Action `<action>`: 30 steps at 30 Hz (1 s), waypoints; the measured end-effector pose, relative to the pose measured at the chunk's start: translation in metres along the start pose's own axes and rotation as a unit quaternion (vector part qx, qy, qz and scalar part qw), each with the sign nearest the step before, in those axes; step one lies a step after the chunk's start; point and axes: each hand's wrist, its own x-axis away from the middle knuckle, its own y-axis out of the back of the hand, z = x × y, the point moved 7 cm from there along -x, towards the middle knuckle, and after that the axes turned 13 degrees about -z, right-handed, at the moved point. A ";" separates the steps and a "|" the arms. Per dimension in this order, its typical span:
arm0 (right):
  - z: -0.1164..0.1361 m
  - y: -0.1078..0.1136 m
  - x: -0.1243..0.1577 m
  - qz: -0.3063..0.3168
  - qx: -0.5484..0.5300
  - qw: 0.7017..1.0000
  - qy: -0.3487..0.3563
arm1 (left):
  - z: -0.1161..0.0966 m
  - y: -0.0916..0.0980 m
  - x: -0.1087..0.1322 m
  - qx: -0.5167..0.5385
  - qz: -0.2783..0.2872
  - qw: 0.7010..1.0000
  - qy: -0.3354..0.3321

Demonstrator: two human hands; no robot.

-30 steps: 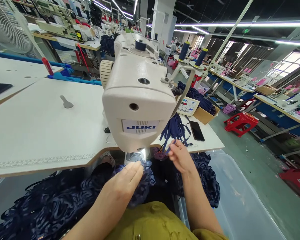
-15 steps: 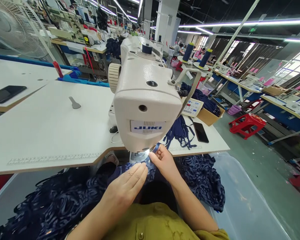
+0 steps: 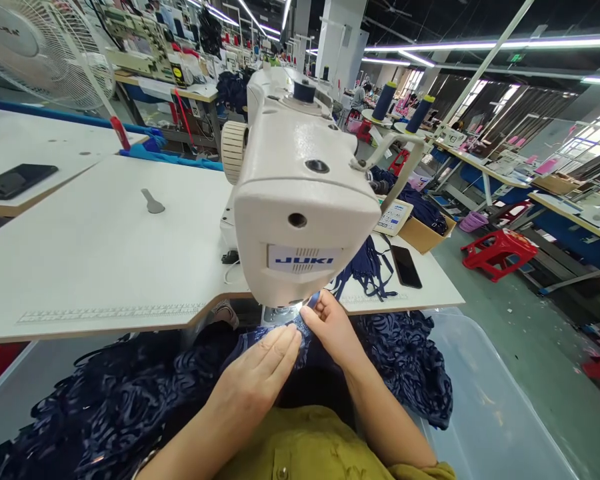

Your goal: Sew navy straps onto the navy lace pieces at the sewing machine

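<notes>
The sewing machine [image 3: 305, 200] stands right in front of me, its lit needle area low above the table edge. Between its underside and my lap lies navy patterned fabric [image 3: 253, 335]. My left hand [image 3: 260, 363] rests on this fabric with fingers stretched out flat and side by side; its thumb is hidden. Close to the needle area, my right hand [image 3: 329, 325] pinches a narrow blue strap [image 3: 312, 301] between thumb and fingers. The strap runs up beside the machine head. The needle itself cannot be made out.
Heaps of navy garments [image 3: 105, 400] lie in a translucent bin [image 3: 495, 387] under the table edge. On the white table [image 3: 105, 267] are a small metal plate [image 3: 153, 201], a bundle of navy straps [image 3: 365, 270] and a phone [image 3: 405, 267]. A red stool [image 3: 500, 253] stands at right.
The whole view has shifted slightly, with the machine now a little further right. Both hands keep nearly the same place at the fabric, and less of the blue strap shows above my right hand.
</notes>
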 end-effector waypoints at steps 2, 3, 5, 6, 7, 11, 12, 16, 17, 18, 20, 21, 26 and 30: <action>0.002 -0.001 0.001 0.015 -0.004 1.000 -0.016 | -0.001 -0.003 0.000 -0.002 0.007 1.000 0.012; 0.003 -0.002 0.001 0.016 0.000 1.000 -0.021 | -0.002 -0.004 0.000 -0.002 0.012 1.000 0.021; 0.005 0.000 0.001 0.001 0.027 1.000 -0.015 | 0.000 -0.006 0.000 -0.008 0.020 0.999 0.049; 0.006 0.001 0.000 -0.013 0.051 0.999 -0.004 | 0.001 -0.007 0.000 -0.009 0.021 0.998 0.062; 0.005 0.002 0.000 -0.027 0.077 0.997 0.008 | 0.002 -0.007 0.000 -0.009 0.022 0.997 0.070; 0.002 0.002 -0.005 -0.036 0.130 0.990 0.043 | -0.001 -0.006 -0.003 -0.007 0.030 0.999 0.042; 0.002 0.001 -0.006 -0.030 0.128 0.990 0.048 | -0.001 -0.005 -0.003 -0.015 0.030 0.999 0.040; 0.005 0.000 -0.008 -0.017 0.122 0.991 0.056 | -0.001 -0.005 -0.002 -0.038 0.026 0.998 0.045; 0.006 0.000 -0.008 -0.017 0.124 0.991 0.055 | -0.002 -0.005 -0.002 -0.040 0.027 0.998 0.044; 0.006 0.000 -0.007 -0.018 0.128 0.990 0.052 | -0.003 -0.006 -0.002 -0.042 0.028 0.998 0.041; 0.006 0.001 -0.006 -0.022 0.141 0.989 0.047 | -0.003 -0.006 -0.002 -0.048 0.026 0.998 0.041; 0.006 0.001 -0.006 -0.022 0.147 0.988 0.046 | -0.003 -0.006 -0.002 -0.053 0.022 0.997 0.043; 0.010 0.002 -0.007 -0.020 0.173 0.982 0.067 | -0.005 -0.010 -0.002 -0.064 0.012 0.997 0.047; 0.021 0.002 -0.018 -0.038 0.244 0.960 0.136 | -0.009 -0.016 -0.002 -0.091 0.001 0.994 0.058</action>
